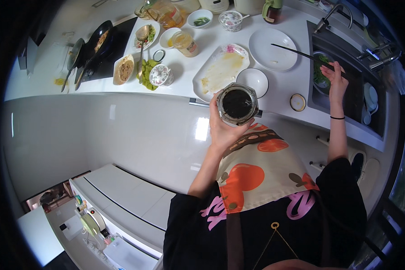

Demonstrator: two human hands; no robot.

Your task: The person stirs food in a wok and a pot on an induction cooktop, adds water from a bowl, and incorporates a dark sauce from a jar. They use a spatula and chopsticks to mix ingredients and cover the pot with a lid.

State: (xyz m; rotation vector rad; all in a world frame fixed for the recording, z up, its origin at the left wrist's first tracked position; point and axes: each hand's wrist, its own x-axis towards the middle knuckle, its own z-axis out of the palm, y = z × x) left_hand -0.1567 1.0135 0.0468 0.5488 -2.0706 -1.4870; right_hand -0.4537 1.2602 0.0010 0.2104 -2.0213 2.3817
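My left hand point(224, 130) grips an uncapped glass jar point(238, 104) with dark contents, held in front of the counter edge. Raised over the sink's left side, my right hand point(335, 79) holds dark chopsticks point(303, 54), their tips above a round white plate point(273, 37) that bears a small scrap. A small white bowl point(260, 88) with a dark rim sits behind the jar, partly covered by it. Left of that bowl lies an octagonal plate point(211, 69) with yellow residue. A round jar lid point(297, 102) rests on the counter near the sink.
The sink point(352, 91) at right holds a bowl of greens point(320, 72) and some dishes. Further left stand an open glass jar point(185, 44), a lidded floral pot point(160, 75), a dish of minced food point(124, 70) and two pans, one on the black cooktop point(118, 44).
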